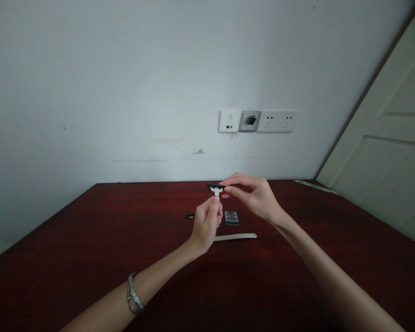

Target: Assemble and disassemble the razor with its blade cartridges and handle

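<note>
My left hand [205, 220] is closed around the handle of a razor, whose silver T-shaped neck [216, 190] sticks up above the thumb. Across the top of that neck lies a black razor head [212, 186]. My right hand [251, 193] pinches the right end of this head between thumb and fingers. Whether head and neck are locked together cannot be made out. Below the hands, a small clear plastic case [231, 218] with dark strips inside rests on the table. A pale, slim handle-like strip [237, 236] lies nearer, its left end hidden behind my left hand.
The dark red wooden table [90, 258] meets a white wall. A small black piece [190, 216] lies just left of my left hand. At the table's far right edge is a flat patterned strip [316, 186]. Wall sockets [278, 121] and a white door [394, 152] stand behind.
</note>
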The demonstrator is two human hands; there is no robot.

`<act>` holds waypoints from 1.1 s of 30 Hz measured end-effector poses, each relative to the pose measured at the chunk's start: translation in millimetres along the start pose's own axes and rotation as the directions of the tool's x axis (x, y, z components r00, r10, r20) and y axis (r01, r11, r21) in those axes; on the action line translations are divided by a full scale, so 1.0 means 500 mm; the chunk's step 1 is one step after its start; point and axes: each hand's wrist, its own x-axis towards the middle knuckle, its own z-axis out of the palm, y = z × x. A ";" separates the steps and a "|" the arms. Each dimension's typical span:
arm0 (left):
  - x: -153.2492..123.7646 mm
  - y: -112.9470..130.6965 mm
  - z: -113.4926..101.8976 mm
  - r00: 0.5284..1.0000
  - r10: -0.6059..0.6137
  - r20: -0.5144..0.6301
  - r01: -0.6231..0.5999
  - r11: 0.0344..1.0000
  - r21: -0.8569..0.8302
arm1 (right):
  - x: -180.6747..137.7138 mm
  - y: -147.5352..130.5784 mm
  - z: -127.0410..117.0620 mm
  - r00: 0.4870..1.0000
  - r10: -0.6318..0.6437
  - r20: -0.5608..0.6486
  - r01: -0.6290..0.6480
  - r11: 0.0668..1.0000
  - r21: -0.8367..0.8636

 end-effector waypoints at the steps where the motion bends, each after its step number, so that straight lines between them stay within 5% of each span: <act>1: 0.000 0.000 0.001 1.000 0.000 -0.003 0.000 1.000 0.003 | 0.000 0.000 0.000 1.000 0.003 0.000 -0.003 1.000 0.001; 22: 0.002 0.001 0.004 0.999 -0.036 0.002 0.036 0.999 -0.017 | 0.003 0.000 0.004 0.998 0.048 -0.040 -0.050 0.997 -0.053; 33: 0.001 0.000 0.001 1.000 -0.022 0.015 0.022 1.000 -0.011 | 0.006 -0.001 0.004 0.963 0.240 -0.120 -0.227 0.967 0.114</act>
